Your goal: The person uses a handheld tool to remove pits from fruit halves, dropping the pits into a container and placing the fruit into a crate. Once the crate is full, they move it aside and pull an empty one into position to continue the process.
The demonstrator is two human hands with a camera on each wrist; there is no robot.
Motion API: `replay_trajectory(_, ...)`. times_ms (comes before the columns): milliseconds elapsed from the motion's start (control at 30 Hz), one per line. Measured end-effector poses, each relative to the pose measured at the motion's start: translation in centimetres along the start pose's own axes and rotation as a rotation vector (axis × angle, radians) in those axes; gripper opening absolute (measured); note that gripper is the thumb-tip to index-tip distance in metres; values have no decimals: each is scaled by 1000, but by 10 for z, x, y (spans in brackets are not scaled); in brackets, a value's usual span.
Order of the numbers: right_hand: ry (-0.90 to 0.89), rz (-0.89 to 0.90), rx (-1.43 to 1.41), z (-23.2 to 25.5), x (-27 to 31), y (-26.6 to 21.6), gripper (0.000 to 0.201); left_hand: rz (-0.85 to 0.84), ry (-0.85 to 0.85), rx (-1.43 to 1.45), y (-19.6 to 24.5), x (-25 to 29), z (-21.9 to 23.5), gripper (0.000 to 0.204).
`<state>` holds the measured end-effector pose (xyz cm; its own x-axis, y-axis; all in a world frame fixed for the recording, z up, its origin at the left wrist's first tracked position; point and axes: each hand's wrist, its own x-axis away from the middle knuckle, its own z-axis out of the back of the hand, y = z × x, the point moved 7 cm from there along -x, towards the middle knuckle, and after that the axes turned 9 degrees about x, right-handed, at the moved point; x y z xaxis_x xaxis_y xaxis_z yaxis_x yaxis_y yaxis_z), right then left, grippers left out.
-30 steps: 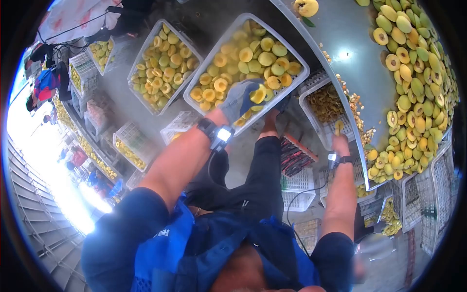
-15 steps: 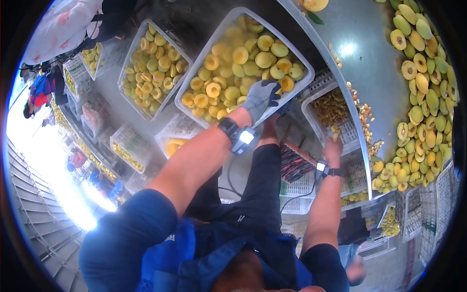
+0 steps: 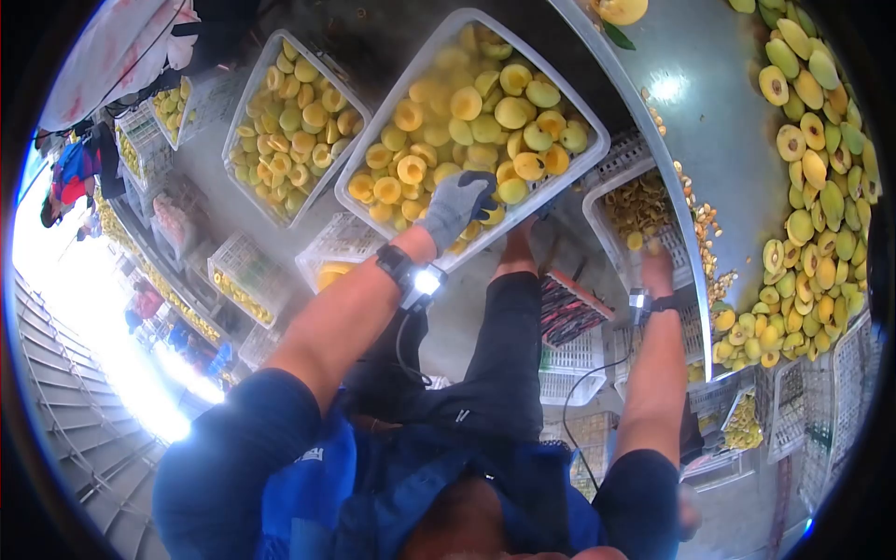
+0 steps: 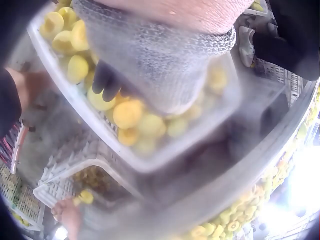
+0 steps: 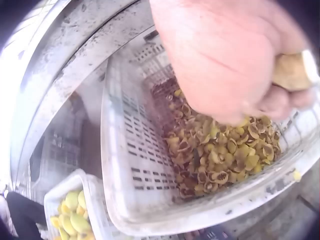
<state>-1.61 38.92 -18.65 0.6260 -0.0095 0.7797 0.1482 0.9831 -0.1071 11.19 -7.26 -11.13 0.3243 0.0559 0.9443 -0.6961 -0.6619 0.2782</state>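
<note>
In the head view, the gloved left hand [image 3: 455,207] is at the near side of a large white crate [image 3: 597,140] of yellow-green fruit halves. Its dark fingertips [image 4: 106,82] are bent down and spread, touching the halves in the left wrist view; its palm side is hidden. Over a smaller crate [image 5: 117,165] of brownish-yellow scraps, the bare right hand [image 3: 656,269] pinches a yellow fruit piece [image 5: 291,72] between thumb and fingers. That piece also shows beyond the fingertips in the left wrist view.
A metal table [image 3: 686,140] on the right bears a heap of fruit [image 3: 821,205] and scattered pits [image 3: 702,224] along its edge. Another full crate [image 3: 245,103] stands to the left. A red-edged crate [image 3: 574,313] lies near the legs, and cables hang from both wrists.
The left hand held a yellow half above the crate; that half is no longer seen in it, and the hand has shifted left along the near side. The right hand moved slightly, keeping a piece pinched.
</note>
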Motion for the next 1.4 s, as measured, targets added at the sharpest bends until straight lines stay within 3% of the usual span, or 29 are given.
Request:
replay_trajectory(33, 8, 8, 0, 3, -6, -11, 38, -13, -3, -50, 4, -4, 2, 35)
replay_trajectory(100, -268, 61, 136, -11, 1, -21, 37, -12, -12, -45, 3, -2, 2, 36)
replay_trajectory(133, -22, -25, 142, 3, 8, -26, 35, -21, -40, -19, 2, 0, -1, 36)
replay_trajectory(167, -24, -21, 151, 8, 11, -32, 35, -42, -66, 10, 5, 1, -3, 37)
replay_trajectory(233, 46, -139, -154, 21, 9, -44, 39, -38, -66, -12, 13, 5, -7, 37)
replay_trajectory(300, -51, -74, -162, 14, 25, -70, 44, -8, -59, -29, 9, 12, -7, 37)
replay_trajectory(433, 40, 71, -42, 13, 44, -136, 43, -27, -66, -47, 0, 7, 9, 36)
replay_trajectory(500, 111, 359, 134, 2, 46, -170, 41, -41, -58, -46, -11, 14, 23, 35)
replay_trajectory(633, 137, 238, -90, 22, 31, -266, 37, -6, 44, 49, -27, 18, 56, 32)
replay_trajectory(700, 231, 349, 271, 10, 5, -294, 33, 2, 76, 127, -39, 21, 73, 32)
replay_trajectory(733, 234, 349, 278, 7, -4, -303, 33, 15, 84, 132, -42, 22, 82, 32)
replay_trajectory(800, 262, 278, 500, 0, -18, -316, 28, 26, 123, 141, -46, 25, 93, 33)
replay_trajectory(1000, 288, 328, 589, -2, -27, -339, 21, 70, 135, 201, -64, 21, 117, 33)
replay_trajectory(1133, 467, 350, 545, -10, -27, -338, 19, 15, 89, 225, -60, 29, 121, 33)
replay_trajectory(1200, 609, 397, 338, -1, -16, -338, 24, 39, 109, 218, -62, 29, 126, 34)
replay_trajectory(1400, 591, 433, 365, 0, -30, -349, 30, 45, 112, 210, -65, 35, 148, 35)
